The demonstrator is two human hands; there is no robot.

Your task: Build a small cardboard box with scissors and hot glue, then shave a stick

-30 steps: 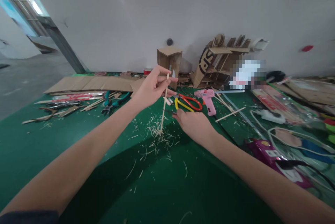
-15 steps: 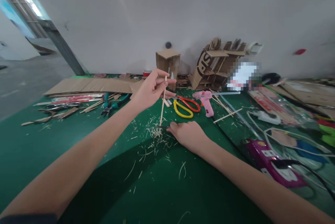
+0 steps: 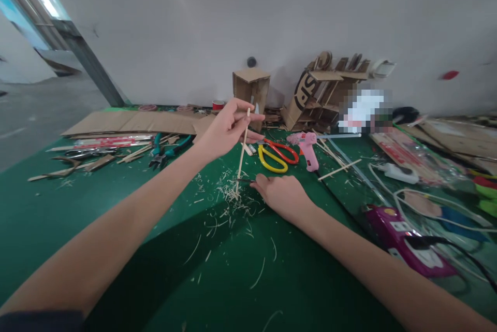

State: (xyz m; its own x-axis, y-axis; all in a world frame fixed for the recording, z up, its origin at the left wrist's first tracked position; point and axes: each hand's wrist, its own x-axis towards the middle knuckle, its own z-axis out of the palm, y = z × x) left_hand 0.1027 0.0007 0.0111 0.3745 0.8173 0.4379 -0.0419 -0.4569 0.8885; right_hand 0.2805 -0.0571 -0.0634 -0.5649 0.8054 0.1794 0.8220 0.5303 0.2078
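Observation:
My left hand [image 3: 233, 127] pinches the upper end of a thin wooden stick [image 3: 241, 161], which leans slightly with its lower end down among curled wood shavings [image 3: 231, 195] on the green table. A small dark blade [image 3: 244, 181] sticks out from my right hand [image 3: 281, 192] and meets the stick near its lower part. The fingers of that hand are closed, and the handle is hidden inside them. Just beyond it lie scissors [image 3: 275, 162] with one yellow and one red handle loop.
To the right lie a pink glue gun [image 3: 308, 150], a loose stick [image 3: 339, 170] and a purple power strip [image 3: 407, 239] with cables. Teal-handled pliers [image 3: 165, 153] and sticks lie left. Cardboard pieces [image 3: 135, 124] and a cardboard shelf [image 3: 322, 94] stand along the back.
My right hand went down along the stick with the blade, then slightly back up. The left hand keeps its hold. A fresh curled shaving lies on the near part of the table.

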